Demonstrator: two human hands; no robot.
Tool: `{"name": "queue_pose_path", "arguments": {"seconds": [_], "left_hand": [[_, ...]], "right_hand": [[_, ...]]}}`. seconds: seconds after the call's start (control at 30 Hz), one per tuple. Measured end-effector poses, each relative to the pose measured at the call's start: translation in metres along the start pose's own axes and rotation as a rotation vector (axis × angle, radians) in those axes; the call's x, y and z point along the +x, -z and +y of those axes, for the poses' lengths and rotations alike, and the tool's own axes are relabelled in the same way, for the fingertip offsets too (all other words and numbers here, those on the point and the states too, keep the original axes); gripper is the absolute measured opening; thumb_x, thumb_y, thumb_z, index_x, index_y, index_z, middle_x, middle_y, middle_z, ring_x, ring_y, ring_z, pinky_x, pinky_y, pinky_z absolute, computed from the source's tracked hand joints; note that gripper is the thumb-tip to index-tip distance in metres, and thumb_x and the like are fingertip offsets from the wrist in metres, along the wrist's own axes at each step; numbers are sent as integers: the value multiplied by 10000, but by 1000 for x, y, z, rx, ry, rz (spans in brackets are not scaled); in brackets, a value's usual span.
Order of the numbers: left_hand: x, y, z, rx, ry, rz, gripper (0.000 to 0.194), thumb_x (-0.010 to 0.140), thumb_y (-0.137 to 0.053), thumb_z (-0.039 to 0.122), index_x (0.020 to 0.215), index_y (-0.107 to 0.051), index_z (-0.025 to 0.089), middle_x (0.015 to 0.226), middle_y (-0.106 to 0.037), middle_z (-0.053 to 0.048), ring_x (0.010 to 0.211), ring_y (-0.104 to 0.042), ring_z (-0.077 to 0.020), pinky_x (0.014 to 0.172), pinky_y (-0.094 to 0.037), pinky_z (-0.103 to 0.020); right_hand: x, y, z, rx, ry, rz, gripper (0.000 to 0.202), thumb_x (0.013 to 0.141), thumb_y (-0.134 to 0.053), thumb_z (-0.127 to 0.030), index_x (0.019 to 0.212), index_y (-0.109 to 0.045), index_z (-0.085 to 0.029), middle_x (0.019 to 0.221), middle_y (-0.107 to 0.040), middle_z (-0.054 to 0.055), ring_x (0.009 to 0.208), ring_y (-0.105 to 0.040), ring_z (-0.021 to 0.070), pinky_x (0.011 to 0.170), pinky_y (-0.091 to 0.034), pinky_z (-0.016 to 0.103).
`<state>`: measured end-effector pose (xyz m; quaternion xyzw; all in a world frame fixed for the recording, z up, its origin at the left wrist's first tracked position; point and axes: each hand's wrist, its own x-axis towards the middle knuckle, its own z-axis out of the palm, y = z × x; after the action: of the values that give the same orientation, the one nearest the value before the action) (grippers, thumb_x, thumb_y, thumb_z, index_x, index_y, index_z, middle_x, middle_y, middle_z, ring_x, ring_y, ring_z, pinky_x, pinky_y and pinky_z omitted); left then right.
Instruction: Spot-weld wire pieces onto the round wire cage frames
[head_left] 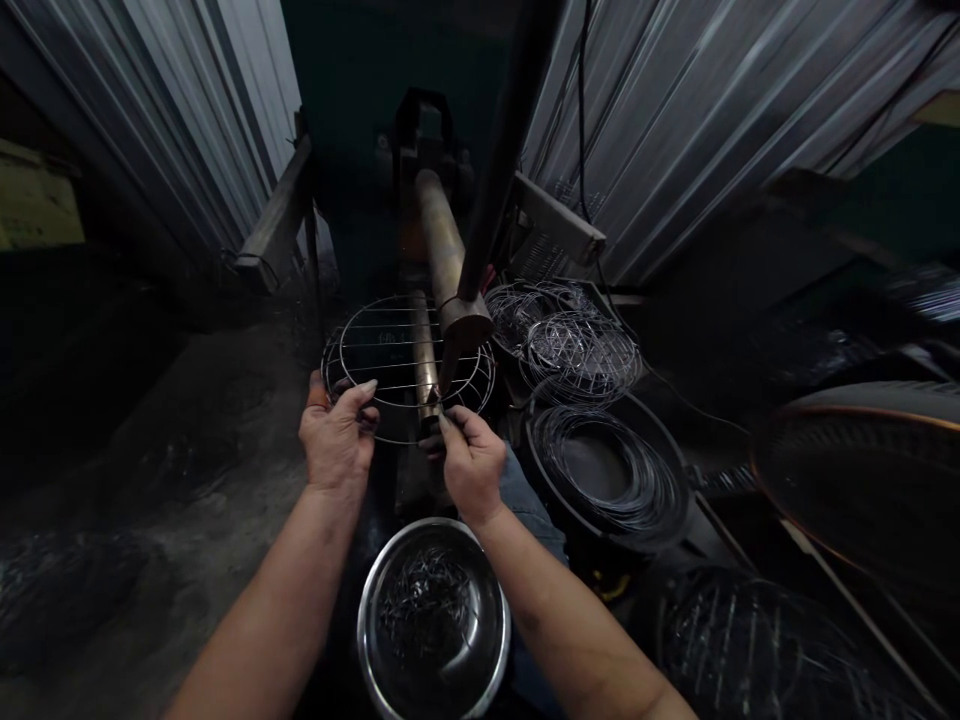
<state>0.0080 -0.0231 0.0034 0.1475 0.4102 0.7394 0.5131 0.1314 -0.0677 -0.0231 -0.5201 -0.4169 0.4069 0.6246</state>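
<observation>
Now the round wire grid (390,360) is gripped at its near left rim by the left hand (337,440) and rests on the machine's bar (425,355). Its near edge is pinched by the right hand (471,462), above a steel bowl (375,640) of short wires.

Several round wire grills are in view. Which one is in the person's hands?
The round wire grill on the welder's bar, gripped by the left hand and right hand. The other grills lie piled untouched to its right.

I sit in a dim corner between corrugated metal walls (712,110) that close in on both sides, a dusty grey floor (150,480) spreading to my left under weak light.
</observation>
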Motion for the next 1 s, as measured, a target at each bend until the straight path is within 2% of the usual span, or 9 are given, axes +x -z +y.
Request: {"name": "queue_pose_path", "arguments": {"seconds": [0.3, 0.43, 0.57, 0.7, 0.87, 1.0], "left_hand": [[8, -4, -4, -15, 23, 29, 542, 447, -799, 84, 880, -503, 220, 735, -490, 70, 557, -467, -55, 448, -316, -174], [8, -4, -6, 7, 13, 44, 538, 442, -800, 100, 864, -485, 216, 711, -484, 71, 549, -460, -61, 449, -313, -180], [9, -3, -7, -5, 47, 80, 580, 409, -794, 93, 875, -473, 221, 681, -475, 78, 553, -474, -80, 450, -313, -190], [10, -4, -7, -5, 32, 81, 565, 409, -783, 93, 860, -467, 217, 686, -481, 73, 549, -475, -82, 446, -317, -191], [8, -6, -6, 4, 31, 90, 580, 402, -792, 89, 853, -453, 220, 678, -476, 73, 547, -471, -82, 440, -314, -187], [4, -5, -7, 8, 24, 53, 532, 434, -796, 100, 839, -470, 210, 702, -499, 58, 552, -471, -73, 436, -294, -176]], "right_hand": [[9, -2, -4, 27, -29, -11, 182, 798, -609, -361, 814, -639, -182, 625, -629, -18, 499, -645, 150, 448, -520, 230], [12, 6, -7, -43, -44, -49, 227, 804, -594, -381, 883, -667, -182, 633, -642, -17, 523, -645, 155, 461, -506, 233], [15, 22, -12, -336, 127, -151, 164, 798, -593, -306, 856, -708, -203, 722, -692, -10, 677, -658, 165, 609, -522, 246], [15, 28, -11, -522, 306, -153, 182, 794, -539, -222, 829, -717, -226, 757, -707, 3, 747, -649, 182, 718, -517, 279], [15, 26, -5, -502, 327, -111, 164, 782, -548, -210, 809, -709, -225, 724, -693, 5, 703, -641, 180, 696, -506, 280], [15, 25, -3, -469, 318, -131, 139, 797, -560, -236, 758, -694, -231, 693, -673, -2, 675, -636, 172, 656, -495, 264]]}}
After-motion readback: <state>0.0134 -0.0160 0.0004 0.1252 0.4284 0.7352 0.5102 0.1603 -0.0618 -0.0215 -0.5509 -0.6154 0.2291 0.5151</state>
